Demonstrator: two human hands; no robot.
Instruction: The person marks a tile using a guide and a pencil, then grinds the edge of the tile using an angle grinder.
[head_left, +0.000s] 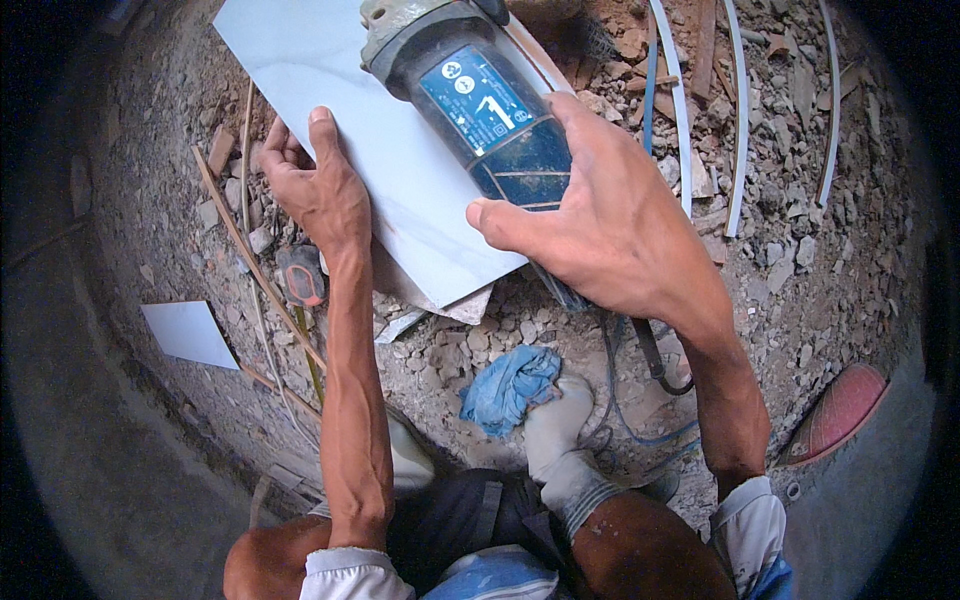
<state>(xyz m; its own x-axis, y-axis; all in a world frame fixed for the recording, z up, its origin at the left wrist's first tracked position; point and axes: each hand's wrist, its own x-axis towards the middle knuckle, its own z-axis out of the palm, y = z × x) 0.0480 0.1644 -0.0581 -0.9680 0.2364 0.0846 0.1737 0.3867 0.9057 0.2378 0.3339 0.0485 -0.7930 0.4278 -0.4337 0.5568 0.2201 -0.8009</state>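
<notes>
On the far side of the rubble lies a big pale tile (pixel 390 150), flat, with its long side running from far left to near right. Its near corner sticks out over the stones. The left hand (pixel 315 185) presses on the tile's left edge, fingers curled over the side and thumb flat on top. The right hand (pixel 610 215) is wrapped around the blue grinder (pixel 480 105), which sits above the tile's right half and points far and left. A blue rag (pixel 510 385) lies near, by the person's foot.
</notes>
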